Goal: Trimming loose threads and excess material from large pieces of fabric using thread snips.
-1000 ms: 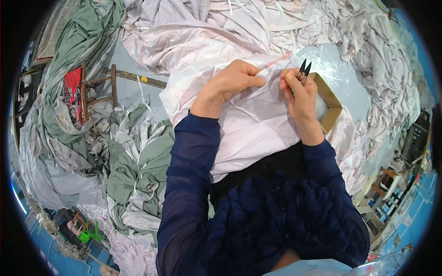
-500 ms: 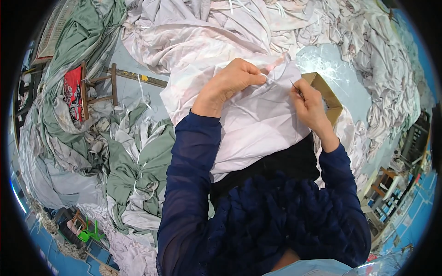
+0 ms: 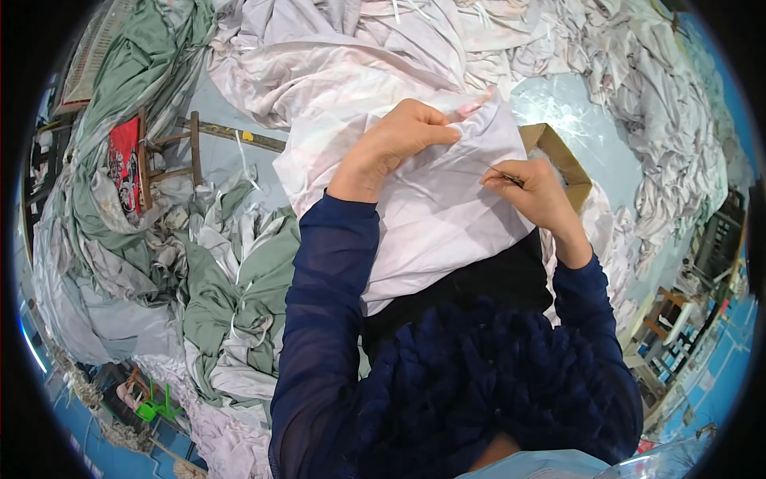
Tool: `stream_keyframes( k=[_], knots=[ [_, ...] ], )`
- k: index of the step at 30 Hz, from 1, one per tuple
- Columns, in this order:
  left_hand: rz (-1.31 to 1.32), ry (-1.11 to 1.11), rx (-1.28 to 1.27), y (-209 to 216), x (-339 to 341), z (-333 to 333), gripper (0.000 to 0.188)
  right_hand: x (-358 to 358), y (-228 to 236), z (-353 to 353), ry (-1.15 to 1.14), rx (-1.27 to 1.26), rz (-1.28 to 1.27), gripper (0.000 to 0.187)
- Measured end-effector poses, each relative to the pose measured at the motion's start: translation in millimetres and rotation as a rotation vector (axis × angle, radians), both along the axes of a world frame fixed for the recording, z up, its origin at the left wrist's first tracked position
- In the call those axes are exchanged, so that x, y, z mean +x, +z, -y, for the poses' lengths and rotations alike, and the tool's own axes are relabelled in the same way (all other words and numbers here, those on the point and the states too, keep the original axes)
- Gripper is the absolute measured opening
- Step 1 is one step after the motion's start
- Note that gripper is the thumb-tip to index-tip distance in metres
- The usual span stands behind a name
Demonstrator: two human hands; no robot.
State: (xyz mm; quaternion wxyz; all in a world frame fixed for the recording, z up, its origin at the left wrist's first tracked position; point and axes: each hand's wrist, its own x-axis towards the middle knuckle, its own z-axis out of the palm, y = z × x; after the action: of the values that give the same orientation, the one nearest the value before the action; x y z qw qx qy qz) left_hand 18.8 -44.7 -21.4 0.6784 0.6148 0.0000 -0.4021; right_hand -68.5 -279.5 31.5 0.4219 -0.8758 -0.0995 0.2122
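Observation:
Pale pink-white fabric [image 3: 447,207] lies spread across my lap and runs forward into a larger heap. My left hand [image 3: 396,144] is closed in a pinch on a fold of it, thumb and forefinger together near the cloth's raised edge. To the right, my right hand [image 3: 533,190] is closed around small metal thread snips [image 3: 515,180], mostly hidden by the fingers. Its fingertips are over the fabric, a short way from the left hand. Beside the right hand stands an open cardboard box [image 3: 573,164] with thin whitish fibres or thread inside.
Green and grey fabric [image 3: 243,307] is heaped at the left. More pale cloth [image 3: 662,120] piles up along the far side and right. A wooden stool frame [image 3: 196,148] lies at the left near a red patterned cloth [image 3: 124,164]. A green plastic item [image 3: 152,409] sits lower left.
My right hand has turned, its fingers now pointing left and lower with the snips flatter. The white bit at my left fingertips no longer shows. My left hand has barely moved.

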Motion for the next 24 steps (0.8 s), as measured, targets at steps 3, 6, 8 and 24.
stream_keyframes(
  k=[3,6,8,24],
  knots=[
    [-0.012,-0.069,0.055,12,4,3,0.018,3,-3,-1,-0.139,0.255,-0.042,0.009],
    [-0.021,-0.084,0.046,8,3,4,0.017,17,-18,-20,-0.11,0.462,0.277,0.01],
    [-0.043,-0.03,-0.01,8,0,6,0.016,20,-26,-36,-0.238,0.699,0.255,0.01],
    [0.03,0.094,-0.065,-7,1,-1,0.012,0,-37,40,-0.419,0.276,0.013,0.01]
  ],
)
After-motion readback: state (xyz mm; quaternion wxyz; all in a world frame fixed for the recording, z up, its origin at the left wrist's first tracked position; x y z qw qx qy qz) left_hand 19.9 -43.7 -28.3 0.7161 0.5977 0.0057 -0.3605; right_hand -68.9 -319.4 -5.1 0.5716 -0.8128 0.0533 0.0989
